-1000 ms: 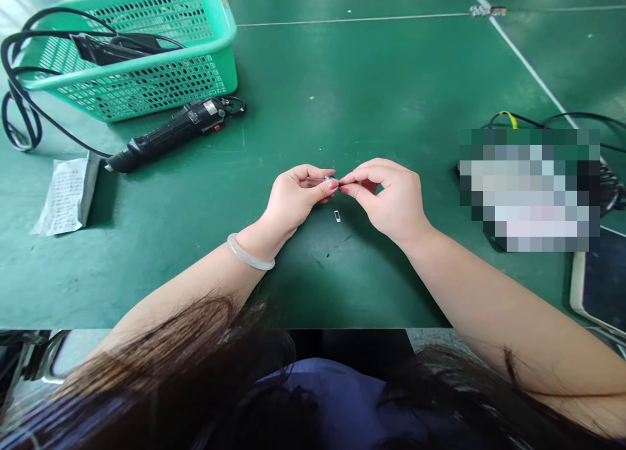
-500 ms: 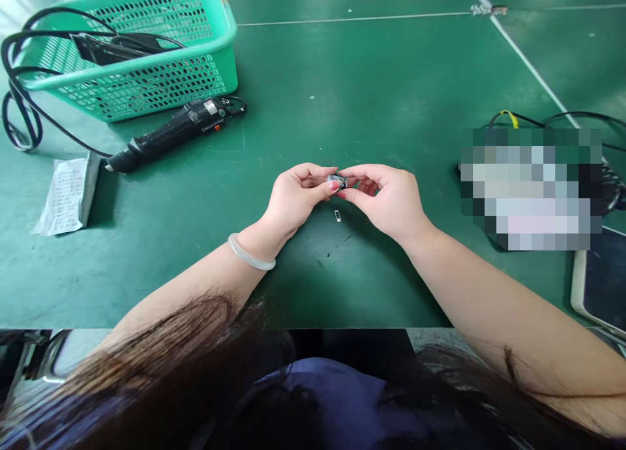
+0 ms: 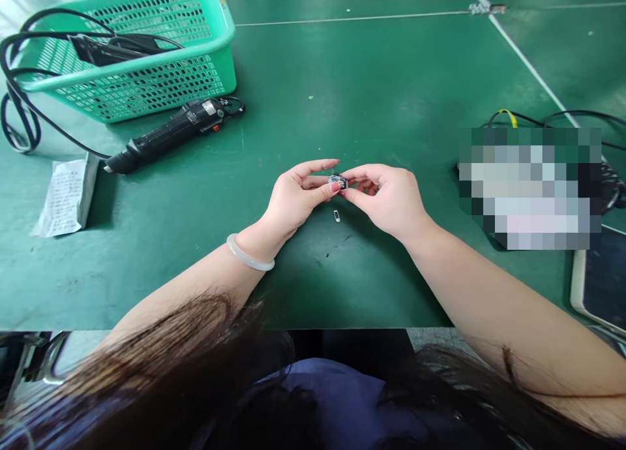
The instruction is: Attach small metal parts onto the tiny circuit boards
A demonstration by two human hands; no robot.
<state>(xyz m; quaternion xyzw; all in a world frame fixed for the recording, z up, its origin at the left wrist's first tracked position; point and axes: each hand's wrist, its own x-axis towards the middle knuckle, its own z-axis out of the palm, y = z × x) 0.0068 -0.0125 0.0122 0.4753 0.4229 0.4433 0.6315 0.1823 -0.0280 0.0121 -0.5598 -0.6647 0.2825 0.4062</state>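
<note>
Between my two hands is a small dark part point(image 3: 338, 180) with lighter details, too small to make out fully. My left hand point(image 3: 298, 195) pinches its left side, thumb over the front, with the index finger stretched out above it. My right hand point(image 3: 391, 199) grips the right side of the same part between thumb and fingers. Just below my fingertips a small pale rectangular frame point(image 3: 336, 216) lies on the green table point(image 3: 313, 287). Tiny dark specks lie a little lower on the table.
A green basket point(image 3: 147, 78) with black cables and dark items stands at the upper left. Before it lie a black electric screwdriver point(image 3: 166, 134) and a folded paper point(image 3: 66, 195). To the right are a blurred-out object point(image 3: 533, 189) and a dark-screened device point(image 3: 604, 277).
My left index finger has lifted off the small dark part, and more of the part shows. The pale frame stays on the table.
</note>
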